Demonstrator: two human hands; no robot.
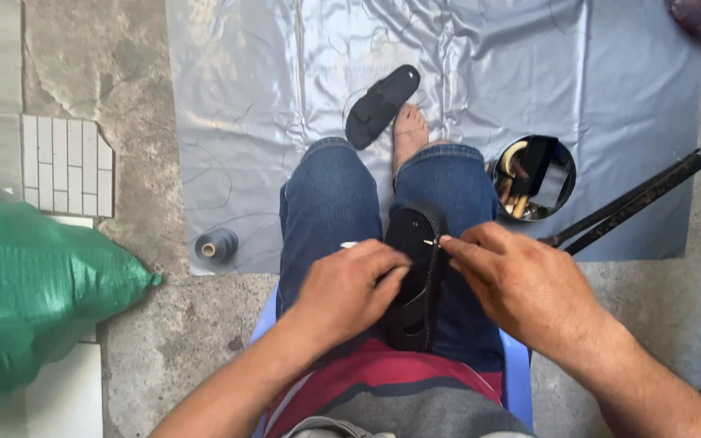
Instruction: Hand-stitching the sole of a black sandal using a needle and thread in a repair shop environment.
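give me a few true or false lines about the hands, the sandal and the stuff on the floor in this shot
1. Both hands are on a black sandal held between the knees. True: the left hand grips its side and the right hand pinches a small needle-like tool at its edge.
2. A second black sandal lies on the grey sheet beside a bare foot. True.
3. The spool of thread sits inside the round tin. False: it stands on the sheet's near-left corner, far from the tin, which holds tools.
4. The green sack is on the right. False: it is at the left edge.
5. The person sits on a red stool. False: the seat is pale blue.
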